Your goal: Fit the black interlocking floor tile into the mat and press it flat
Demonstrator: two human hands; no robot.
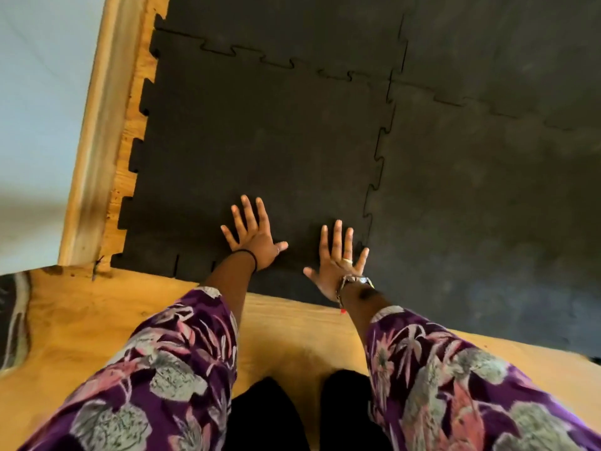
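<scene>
Black rubber fills most of the frame: the interlocking floor tile (pixel 260 151) lies in the centre-left, its toothed right and upper edges meshed with the neighbouring pieces of the mat (pixel 487 157), which spreads across the upper and right parts of the frame. Its left edge and part of its near edge show free tabs jutting over the bare plywood floor (pixel 97 320). Along the left side runs a pale wooden baseboard (pixel 94 131) under a light wall (pixel 35 92).

Both hands lie palm-down on the tile's near edge, low in the centre of the frame. On the left hand (pixel 252 236) the fingers are spread and flat, grasping nothing (a dark band circles that wrist). Just to its right, close to the jigsaw seam, the right hand (pixel 338 258) is likewise splayed flat and empty, with a ring on one finger and a metal watch (pixel 356 281) at the wrist. Purple floral sleeves (pixel 182 369) cover both forearms in the lower frame.
</scene>
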